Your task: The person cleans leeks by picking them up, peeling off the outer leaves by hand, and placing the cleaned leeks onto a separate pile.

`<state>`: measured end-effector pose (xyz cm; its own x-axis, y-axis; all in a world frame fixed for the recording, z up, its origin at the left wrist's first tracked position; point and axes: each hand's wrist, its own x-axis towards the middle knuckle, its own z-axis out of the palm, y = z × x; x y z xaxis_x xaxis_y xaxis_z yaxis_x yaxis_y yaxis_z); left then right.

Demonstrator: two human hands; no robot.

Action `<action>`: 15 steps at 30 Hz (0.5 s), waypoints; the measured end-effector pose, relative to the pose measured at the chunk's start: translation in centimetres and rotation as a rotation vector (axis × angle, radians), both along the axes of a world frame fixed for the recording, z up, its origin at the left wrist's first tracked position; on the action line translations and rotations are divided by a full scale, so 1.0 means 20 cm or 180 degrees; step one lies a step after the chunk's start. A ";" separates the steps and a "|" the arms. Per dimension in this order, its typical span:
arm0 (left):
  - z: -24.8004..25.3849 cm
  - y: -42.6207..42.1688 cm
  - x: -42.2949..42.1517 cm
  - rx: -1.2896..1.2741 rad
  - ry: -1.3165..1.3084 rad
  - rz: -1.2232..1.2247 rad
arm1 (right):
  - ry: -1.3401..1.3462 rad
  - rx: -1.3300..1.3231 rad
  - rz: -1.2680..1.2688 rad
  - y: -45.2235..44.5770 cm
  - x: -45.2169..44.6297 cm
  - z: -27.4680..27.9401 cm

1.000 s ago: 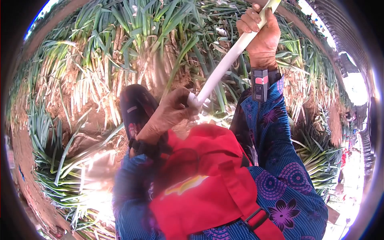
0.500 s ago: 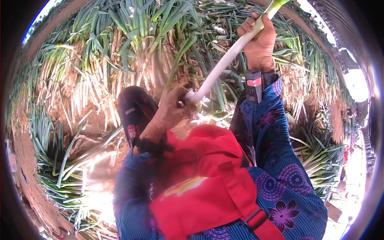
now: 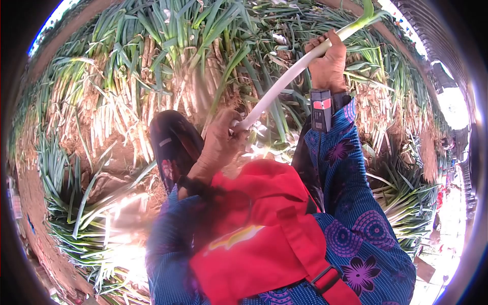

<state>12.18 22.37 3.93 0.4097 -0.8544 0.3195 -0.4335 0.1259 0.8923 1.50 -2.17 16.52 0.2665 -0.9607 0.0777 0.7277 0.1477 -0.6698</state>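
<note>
A long green onion (image 3: 282, 82) with a clean white stalk slants across the middle of the head view, its green top at the upper right. My right hand (image 3: 328, 60) is closed round the stalk near that green end. At the lower, root end, my left hand (image 3: 223, 137) is closed with its fingers pinching the tip, whose very end is hidden by the fingers. Pale peeled scraps (image 3: 269, 145) lie on the ground just beneath, between my knees.
Dense rows of green onions (image 3: 137, 66) with white stalks and roots spread ahead. More lie in piles at the left (image 3: 76, 213) and right (image 3: 406, 198). A red bag (image 3: 264, 244) rests on my lap. A small device (image 3: 321, 109) is strapped to my right wrist.
My right hand and the onion's upper end have dropped slightly, so more of the green top shows. My left hand stays at the root end, its wrist turned a little.
</note>
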 end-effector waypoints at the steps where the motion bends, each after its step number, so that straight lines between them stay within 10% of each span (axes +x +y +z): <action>1: 0.00 0.00 0.00 -0.0076 -0.0168 0.0072 | 0.0051 0.0017 -0.0072 0.00 0.00 0.00; 15: 0.00 -0.02 0.02 -0.0449 -0.1211 0.0633 | 0.0387 0.0007 -0.0057 -0.15 -0.05 -0.17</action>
<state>12.62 22.02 3.84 0.3922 -0.7083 0.5869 -0.7555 0.1159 0.6448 0.57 -5.15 13.06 0.2566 -0.9655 0.0439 0.6436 0.1369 -0.7530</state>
